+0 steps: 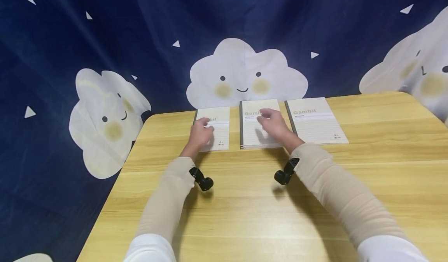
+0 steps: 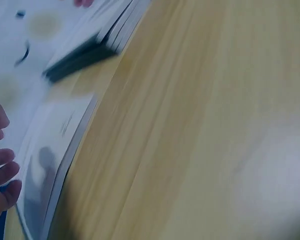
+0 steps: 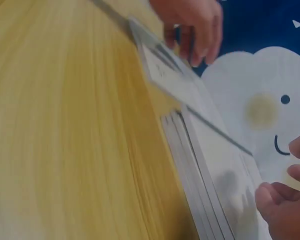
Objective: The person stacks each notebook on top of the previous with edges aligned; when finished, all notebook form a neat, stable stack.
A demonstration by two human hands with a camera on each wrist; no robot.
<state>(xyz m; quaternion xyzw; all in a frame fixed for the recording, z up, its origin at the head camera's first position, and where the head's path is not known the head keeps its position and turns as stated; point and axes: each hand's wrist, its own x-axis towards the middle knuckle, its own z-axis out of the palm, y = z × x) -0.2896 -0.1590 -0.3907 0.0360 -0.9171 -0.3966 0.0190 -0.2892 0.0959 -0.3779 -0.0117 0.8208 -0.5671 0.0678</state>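
Note:
Three places on the table hold cream notebooks with dark spines and "Gambit" lettering. My left hand (image 1: 202, 132) hovers over the left notebook (image 1: 220, 135), fingers loosely bent and apart from its cover. Over the middle stack of notebooks (image 1: 250, 131) is my right hand (image 1: 274, 125), its thumb and fingers spread with nothing between them. In the right wrist view, several notebooks lie one upon another in that middle stack (image 3: 195, 165). The right notebook (image 1: 316, 125) lies flat, untouched by either hand. Shadows of the hands fall on the covers beneath them.
A wood-grain table (image 1: 238, 207) carries the notebooks near its far edge. Behind it hangs a dark blue curtain (image 1: 157, 13) printed with smiling clouds (image 1: 245, 67). Black wrist cameras (image 1: 202, 179) are strapped to both sleeves.

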